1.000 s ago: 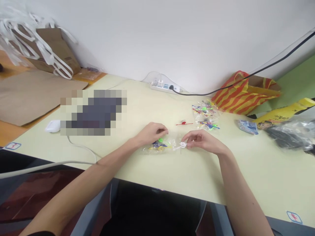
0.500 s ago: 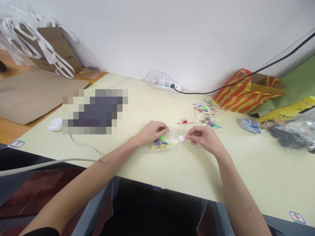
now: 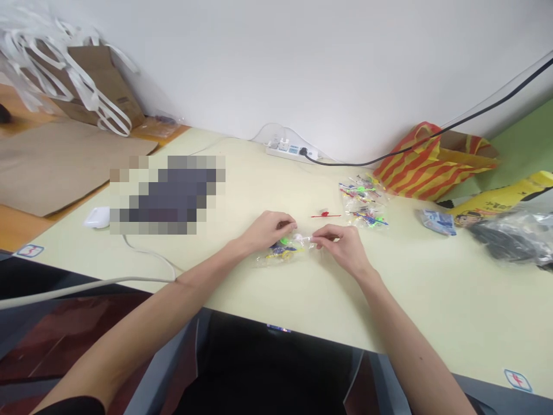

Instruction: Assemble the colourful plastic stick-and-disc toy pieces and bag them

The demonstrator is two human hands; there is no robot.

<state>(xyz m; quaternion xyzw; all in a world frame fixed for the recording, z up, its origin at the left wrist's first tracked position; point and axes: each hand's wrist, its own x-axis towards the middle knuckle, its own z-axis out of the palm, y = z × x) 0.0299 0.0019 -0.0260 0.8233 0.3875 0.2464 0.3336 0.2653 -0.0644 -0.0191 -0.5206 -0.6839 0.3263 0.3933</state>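
Observation:
My left hand (image 3: 272,226) is pinched on the upper edge of a clear plastic bag (image 3: 268,262) lying on the table. Small green, blue and yellow plastic pieces (image 3: 284,252) show through the film. A small white plastic piece with a round part (image 3: 298,237) and a thin stem sits between my hands, at the bag's right end. Its stem is pinched by my right hand (image 3: 334,239), fingers closed. Whether the round part lies inside the bag or over it, I cannot tell. Behind my right hand lies a thin red plastic piece (image 3: 325,215).
More clear bags of coloured pieces (image 3: 363,193) lie right of the red piece. A striped bag (image 3: 421,164), a blue-white packet (image 3: 437,222) and a yellow package (image 3: 496,199) stand farther right. A power strip (image 3: 291,151) sits by the wall, and a blurred dark object (image 3: 173,196) lies left.
My right hand has moved left with the white piece, bringing its round part up to the bag beside my left hand. The left hand has stayed in place.

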